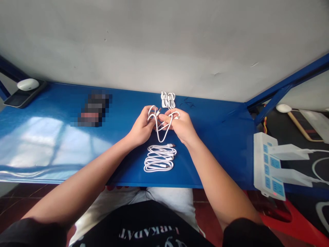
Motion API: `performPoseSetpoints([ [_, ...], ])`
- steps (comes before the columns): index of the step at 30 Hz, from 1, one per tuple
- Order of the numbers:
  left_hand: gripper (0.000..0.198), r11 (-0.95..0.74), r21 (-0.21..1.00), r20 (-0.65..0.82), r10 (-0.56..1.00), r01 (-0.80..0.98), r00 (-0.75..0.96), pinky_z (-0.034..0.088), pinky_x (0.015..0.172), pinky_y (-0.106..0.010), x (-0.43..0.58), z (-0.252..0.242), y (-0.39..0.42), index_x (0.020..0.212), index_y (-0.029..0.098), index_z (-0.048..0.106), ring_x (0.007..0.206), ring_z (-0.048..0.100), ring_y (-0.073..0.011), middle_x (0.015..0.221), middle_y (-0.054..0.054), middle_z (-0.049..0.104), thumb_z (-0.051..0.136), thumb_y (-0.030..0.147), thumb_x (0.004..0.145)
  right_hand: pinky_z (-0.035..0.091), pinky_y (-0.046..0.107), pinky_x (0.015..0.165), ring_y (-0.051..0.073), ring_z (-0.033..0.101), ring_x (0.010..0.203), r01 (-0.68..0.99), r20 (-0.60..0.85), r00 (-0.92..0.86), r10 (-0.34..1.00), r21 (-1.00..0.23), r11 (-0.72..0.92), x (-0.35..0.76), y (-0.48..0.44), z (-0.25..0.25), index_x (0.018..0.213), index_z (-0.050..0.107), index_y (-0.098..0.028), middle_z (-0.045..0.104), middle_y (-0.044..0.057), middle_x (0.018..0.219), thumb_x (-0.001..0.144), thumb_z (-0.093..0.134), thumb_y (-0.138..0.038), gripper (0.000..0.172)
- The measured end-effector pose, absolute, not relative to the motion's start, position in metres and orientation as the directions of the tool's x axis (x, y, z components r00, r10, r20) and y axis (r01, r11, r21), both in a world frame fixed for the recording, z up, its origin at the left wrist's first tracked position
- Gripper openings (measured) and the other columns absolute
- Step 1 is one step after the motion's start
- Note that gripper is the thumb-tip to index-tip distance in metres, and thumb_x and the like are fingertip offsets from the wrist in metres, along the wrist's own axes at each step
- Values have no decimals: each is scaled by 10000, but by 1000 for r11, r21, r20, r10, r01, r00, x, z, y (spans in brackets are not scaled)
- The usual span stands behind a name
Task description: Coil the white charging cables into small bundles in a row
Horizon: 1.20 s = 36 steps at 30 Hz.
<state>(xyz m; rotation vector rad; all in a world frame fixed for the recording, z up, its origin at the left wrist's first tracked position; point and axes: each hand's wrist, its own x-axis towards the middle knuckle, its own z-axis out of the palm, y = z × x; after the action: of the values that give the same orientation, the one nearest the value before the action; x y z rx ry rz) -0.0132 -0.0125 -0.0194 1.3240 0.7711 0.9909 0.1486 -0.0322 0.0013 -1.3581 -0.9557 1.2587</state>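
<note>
Both hands hold one white cable (161, 140) above the blue table, its loops hanging between them. My left hand (142, 127) is closed on the left part, near a connector end that points up. Thumb and fingers of my right hand (181, 125) pinch the cable's right side, where another white plug shows. Below the hands, several loosely coiled white cables (158, 158) lie on the table with their plugs toward the right. Beyond the hands, two small bundled white cables (168, 100) rest close to the wall, each bound with a dark tie.
A blue table (218, 144) stands against a grey wall (164, 44). A blurred-out dark object (94, 109) lies at the left. Farther left, a white oval thing (27, 84) sits on a dark phone-like slab. At the right edge is a white power strip (259, 164) with two plugged-in adapters.
</note>
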Motion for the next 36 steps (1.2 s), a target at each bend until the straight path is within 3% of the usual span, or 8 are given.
performPoseSetpoints([
  [6, 515, 346, 877, -96, 806, -334, 584, 564, 891, -410, -11, -16, -18, 1265, 226, 523, 1006, 671, -229, 1027, -30, 636, 654, 189, 768, 491, 290, 443, 165, 596, 496, 168, -52, 269, 962, -981, -100, 154, -29, -6, 727, 572, -222, 577, -37, 613, 617, 874, -508, 430],
  [13, 1247, 263, 940, -99, 821, -219, 562, 526, 1019, -505, -3, -16, -25, 1585, 273, 263, 1150, 645, -306, 1285, -108, 610, 940, 150, 545, 413, 251, 453, 116, 512, 487, 359, 28, 311, 950, -929, -90, 152, -31, 1, 759, 564, -219, 563, -45, 641, 671, 838, -449, 369],
  [16, 1344, 210, 968, -115, 859, -139, 498, 560, 967, -506, 0, -21, -25, 1630, 277, 171, 1101, 668, -308, 1286, -122, 611, 946, 163, 538, 409, 248, 429, 117, 525, 462, 337, -6, 284, 959, -935, -106, 151, -32, 4, 792, 556, -224, 553, -53, 636, 692, 830, -412, 348],
  [19, 1185, 162, 985, -115, 886, -68, 448, 590, 887, -431, -3, -21, -22, 1595, 219, 283, 999, 696, -264, 1190, -105, 655, 909, 159, 591, 460, 261, 430, 151, 596, 500, 219, -96, 172, 980, -966, -134, 156, -34, 6, 855, 554, -234, 572, -52, 644, 671, 853, -380, 380],
  [24, 474, 233, 965, -116, 798, -125, 592, 579, 786, -317, -12, -11, -16, 1182, 148, 637, 832, 703, -174, 988, -63, 695, 785, 137, 732, 515, 249, 492, 141, 618, 611, 17, -182, -50, 982, -983, -182, 170, -36, 18, 988, 594, -232, 619, -35, 709, 687, 840, -282, 392],
  [28, 422, 397, 888, -211, 801, -233, 560, 584, 807, -336, -16, -4, -14, 1111, 176, 608, 832, 728, -173, 1043, -64, 708, 747, 85, 722, 540, 252, 583, 155, 669, 781, -105, -146, -97, 985, -982, -156, 178, -37, 25, 1101, 644, -216, 715, 28, 930, 742, 801, -307, 402],
  [31, 359, 442, 854, -243, 807, -276, 539, 578, 841, -345, -15, -5, -14, 1067, 172, 578, 926, 739, -198, 1083, -78, 709, 723, 99, 747, 566, 285, 662, 176, 692, 843, 15, -96, -43, 994, -995, -96, 179, -36, 23, 1122, 700, -194, 760, 70, 1008, 773, 792, -335, 387],
  [36, 337, 235, 951, -121, 882, -203, 455, 563, 852, -345, -11, -21, -13, 1049, 179, 503, 962, 710, -185, 1026, -53, 693, 726, 153, 798, 600, 326, 666, 173, 693, 727, 91, -119, 21, 993, -989, -120, 175, -35, 19, 1092, 734, -162, 756, 58, 854, 740, 835, -331, 403],
])
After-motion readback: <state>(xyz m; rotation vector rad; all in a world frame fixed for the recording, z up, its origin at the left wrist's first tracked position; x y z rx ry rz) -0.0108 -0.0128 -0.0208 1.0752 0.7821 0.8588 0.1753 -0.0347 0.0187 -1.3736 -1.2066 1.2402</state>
